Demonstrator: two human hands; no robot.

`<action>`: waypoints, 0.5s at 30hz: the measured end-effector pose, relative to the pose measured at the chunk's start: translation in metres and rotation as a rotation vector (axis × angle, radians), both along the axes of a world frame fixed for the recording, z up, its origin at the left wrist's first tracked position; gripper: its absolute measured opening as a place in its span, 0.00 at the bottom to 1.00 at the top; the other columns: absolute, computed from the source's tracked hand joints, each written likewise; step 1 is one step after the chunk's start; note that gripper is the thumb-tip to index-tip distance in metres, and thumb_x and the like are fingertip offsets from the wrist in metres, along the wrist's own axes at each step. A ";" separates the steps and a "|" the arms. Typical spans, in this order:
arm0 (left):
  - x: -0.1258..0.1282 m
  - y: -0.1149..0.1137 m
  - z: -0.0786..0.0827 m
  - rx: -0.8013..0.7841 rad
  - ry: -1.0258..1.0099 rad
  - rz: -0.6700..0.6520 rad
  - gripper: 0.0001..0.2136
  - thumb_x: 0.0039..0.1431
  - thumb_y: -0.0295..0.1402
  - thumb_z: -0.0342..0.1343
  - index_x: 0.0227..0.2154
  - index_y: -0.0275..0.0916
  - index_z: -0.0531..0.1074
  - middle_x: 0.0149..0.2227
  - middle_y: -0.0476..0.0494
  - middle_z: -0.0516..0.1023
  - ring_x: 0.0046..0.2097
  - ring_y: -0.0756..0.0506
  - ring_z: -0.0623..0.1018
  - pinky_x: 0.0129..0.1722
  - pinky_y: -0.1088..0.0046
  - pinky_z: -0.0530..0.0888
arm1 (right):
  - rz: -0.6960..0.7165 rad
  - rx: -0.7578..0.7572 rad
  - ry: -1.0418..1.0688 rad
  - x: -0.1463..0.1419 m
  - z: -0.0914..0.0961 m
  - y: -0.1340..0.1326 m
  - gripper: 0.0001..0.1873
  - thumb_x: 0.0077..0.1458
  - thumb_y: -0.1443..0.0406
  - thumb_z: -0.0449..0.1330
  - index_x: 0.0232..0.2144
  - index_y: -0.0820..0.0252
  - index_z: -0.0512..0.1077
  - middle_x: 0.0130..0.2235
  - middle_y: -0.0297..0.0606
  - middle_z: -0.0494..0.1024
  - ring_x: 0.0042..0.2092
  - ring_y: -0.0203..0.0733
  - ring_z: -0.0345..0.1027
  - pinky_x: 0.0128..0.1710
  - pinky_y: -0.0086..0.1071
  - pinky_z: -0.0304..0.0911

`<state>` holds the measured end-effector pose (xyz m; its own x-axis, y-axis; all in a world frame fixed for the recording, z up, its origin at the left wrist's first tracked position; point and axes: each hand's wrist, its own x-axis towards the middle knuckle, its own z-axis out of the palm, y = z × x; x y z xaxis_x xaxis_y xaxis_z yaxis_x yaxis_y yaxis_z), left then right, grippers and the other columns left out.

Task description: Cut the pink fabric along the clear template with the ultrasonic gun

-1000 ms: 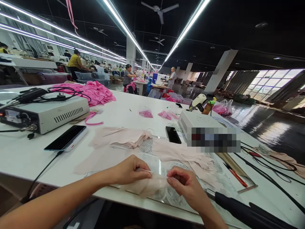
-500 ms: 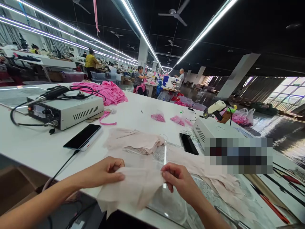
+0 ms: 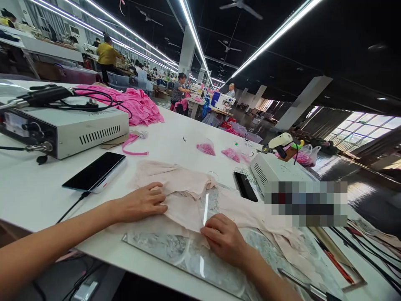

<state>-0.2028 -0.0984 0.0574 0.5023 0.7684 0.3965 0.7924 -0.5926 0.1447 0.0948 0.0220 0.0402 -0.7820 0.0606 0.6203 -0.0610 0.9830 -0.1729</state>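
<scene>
A thin pale pink fabric piece [image 3: 185,214] lies over the glass plate [image 3: 156,247] on the white table. My left hand [image 3: 142,203] rests on the fabric's left part, its fingers apart and pressed down on it. At the lower right corner of the same piece, my right hand [image 3: 224,238] pinches the fabric edge between thumb and fingers. Just behind lies a stack of pale pink fabric pieces [image 3: 178,177]. Further pale pink pieces [image 3: 242,211] spread to the right of the plate.
At left stand a grey control box [image 3: 90,131] with a cabled handpiece and a phone [image 3: 94,171] on a cable. Another phone [image 3: 245,187] lies near a second box [image 3: 275,169] at right. Pink fabric [image 3: 138,106] is heaped behind. Tweezers [image 3: 302,284] lie at front right.
The fabric piece, held up between both hands before, now lies down on the plate. My left hand has gone from pinching to lying flat. The view has shifted slightly.
</scene>
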 end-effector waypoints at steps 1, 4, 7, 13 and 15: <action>-0.001 -0.001 -0.004 0.019 0.036 -0.006 0.18 0.69 0.23 0.36 0.37 0.44 0.71 0.29 0.49 0.69 0.31 0.48 0.68 0.61 0.58 0.60 | 0.004 0.036 -0.017 0.000 -0.004 -0.001 0.12 0.54 0.74 0.54 0.33 0.55 0.74 0.28 0.37 0.76 0.30 0.37 0.66 0.31 0.33 0.64; -0.002 -0.006 -0.008 0.068 0.127 0.003 0.17 0.68 0.21 0.38 0.42 0.44 0.71 0.31 0.48 0.70 0.32 0.48 0.69 0.60 0.57 0.60 | 0.008 0.106 -0.040 0.001 -0.008 -0.002 0.12 0.54 0.76 0.53 0.34 0.58 0.73 0.29 0.38 0.75 0.31 0.38 0.64 0.31 0.32 0.62; 0.001 -0.012 -0.005 0.088 0.207 0.013 0.15 0.67 0.21 0.43 0.43 0.43 0.71 0.30 0.47 0.70 0.32 0.47 0.70 0.55 0.61 0.65 | 0.034 0.153 -0.054 0.003 -0.006 -0.001 0.13 0.54 0.77 0.52 0.32 0.58 0.72 0.28 0.36 0.74 0.30 0.37 0.61 0.31 0.32 0.60; 0.013 -0.024 -0.001 0.066 0.315 0.023 0.14 0.64 0.19 0.44 0.44 0.40 0.70 0.32 0.45 0.71 0.33 0.45 0.70 0.47 0.64 0.66 | 0.028 0.128 -0.128 0.008 -0.005 0.000 0.13 0.53 0.78 0.52 0.30 0.58 0.72 0.27 0.36 0.74 0.29 0.37 0.59 0.30 0.33 0.57; 0.017 -0.028 0.003 0.036 0.316 0.047 0.13 0.62 0.20 0.46 0.44 0.39 0.70 0.31 0.45 0.71 0.32 0.44 0.70 0.45 0.64 0.66 | 0.019 0.081 -0.178 0.010 -0.002 -0.002 0.11 0.52 0.76 0.53 0.31 0.57 0.72 0.27 0.35 0.74 0.29 0.38 0.61 0.31 0.33 0.58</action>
